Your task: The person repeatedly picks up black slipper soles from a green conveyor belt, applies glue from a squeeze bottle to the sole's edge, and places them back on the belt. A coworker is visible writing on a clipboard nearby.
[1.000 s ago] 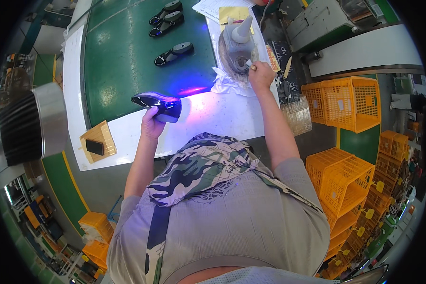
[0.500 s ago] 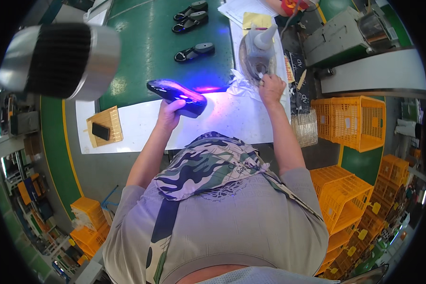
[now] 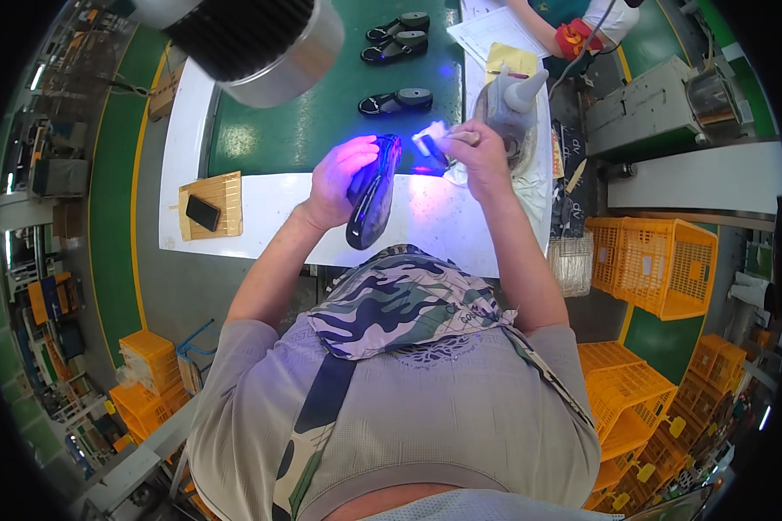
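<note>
My left hand (image 3: 332, 184) is closed round a glossy black shoe (image 3: 372, 201), held tilted above the white front edge of the table, its lower end toward me. Purple-blue light falls on the shoe and my fingers. To its right, my right hand (image 3: 482, 156) pinches what looks like a small brush (image 3: 447, 137) with a pale handle; its lit end, blurred, points toward the shoe without touching it. A white squeeze bottle (image 3: 511, 102) with a cone nozzle stands in a round, stained dish just beyond my right hand. Part of a crumpled white cloth (image 3: 457, 175) shows below that hand.
Several black shoes (image 3: 395, 102) lie on the green belt (image 3: 269, 139). A large lamp-like cylinder (image 3: 278, 61) hangs over its left side. A phone (image 3: 202, 213) rests on cardboard at left. Orange crates (image 3: 652, 260) stand at right. Another person's arm (image 3: 534, 26) reaches in at far right.
My left hand has turned the shoe from lying crosswise to pointing toward me. My right hand has come away from the dish by the bottle, moving left toward the shoe with the brush. The view has shifted.
</note>
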A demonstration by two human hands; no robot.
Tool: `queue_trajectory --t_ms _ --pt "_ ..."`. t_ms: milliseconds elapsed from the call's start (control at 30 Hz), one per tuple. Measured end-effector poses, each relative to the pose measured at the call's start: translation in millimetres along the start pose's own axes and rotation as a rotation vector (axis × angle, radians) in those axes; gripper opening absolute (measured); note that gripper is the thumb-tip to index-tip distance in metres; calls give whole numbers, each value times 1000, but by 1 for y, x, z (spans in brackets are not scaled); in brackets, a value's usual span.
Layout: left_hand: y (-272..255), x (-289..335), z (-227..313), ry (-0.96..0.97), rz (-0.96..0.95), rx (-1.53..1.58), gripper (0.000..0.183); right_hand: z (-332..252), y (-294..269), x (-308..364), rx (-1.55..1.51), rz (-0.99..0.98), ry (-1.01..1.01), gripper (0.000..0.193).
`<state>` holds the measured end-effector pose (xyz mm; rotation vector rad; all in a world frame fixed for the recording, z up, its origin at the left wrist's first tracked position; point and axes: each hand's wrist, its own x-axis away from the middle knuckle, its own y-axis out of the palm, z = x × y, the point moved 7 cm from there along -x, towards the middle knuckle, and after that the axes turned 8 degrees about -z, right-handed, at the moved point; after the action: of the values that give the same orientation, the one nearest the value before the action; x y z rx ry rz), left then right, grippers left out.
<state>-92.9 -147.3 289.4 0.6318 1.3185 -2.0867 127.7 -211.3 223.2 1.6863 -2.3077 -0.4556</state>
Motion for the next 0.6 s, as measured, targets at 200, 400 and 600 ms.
queue_trajectory --t_ms 200,400,600 --pt "-28 -5 22 72 11 -120 57 -16 53 -16 -12 -102 -8 19" --pt "-39 2 27 37 9 -189 59 -7 68 -26 190 -159 -47 16" --pt "-40 7 27 -20 0 -239 60 -2 80 -17 -14 -287 50 19"
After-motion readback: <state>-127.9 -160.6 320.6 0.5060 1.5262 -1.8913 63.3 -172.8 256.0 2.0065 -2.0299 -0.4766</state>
